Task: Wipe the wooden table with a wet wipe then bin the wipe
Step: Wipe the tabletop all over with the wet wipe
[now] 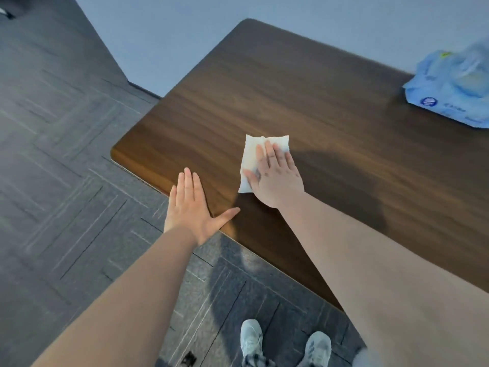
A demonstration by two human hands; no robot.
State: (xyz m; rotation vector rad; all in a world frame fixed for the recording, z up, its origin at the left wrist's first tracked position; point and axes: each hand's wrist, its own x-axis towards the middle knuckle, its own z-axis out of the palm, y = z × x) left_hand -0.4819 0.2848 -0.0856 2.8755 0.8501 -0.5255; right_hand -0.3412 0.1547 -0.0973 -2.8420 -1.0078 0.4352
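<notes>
The right hand [275, 178] lay palm down, fingers extended and close together, pressing flat on a white, roughly square folded wet wipe [258, 154]. The wipe lay on the dark brown wooden table with rounded corners [264, 88], protruding beyond the fingertips and to the thumb side of that hand. The left hand [190, 210] rested flat and empty on the near table edge, fingers straight, thumb spread wide toward the right hand; its palm partly overhung the edge.

Well beyond the right hand, toward its little-finger side, a soft blue plastic pack of wet wipes [449, 86] lay on the table at the picture border. The pack bore a round dark blue emblem and lines of dark blue print; the blur left the writing unreadable. A small yellow-green mark showed near its top.

Edges: the near table edge ran diagonally beneath the left palm and under the right forearm. A rounded corner lay beyond and outward of the left hand; a second rounded corner lay far ahead of both hands, against a pale blue-grey wall [317, 22]. The tabletop between the wipe and the pack, and ahead of both hands up to the far corner, was bare wood.

Below the forearms, two light grey trainers [251, 340] stood on grey patterned carpet tiles [53, 154]
</notes>
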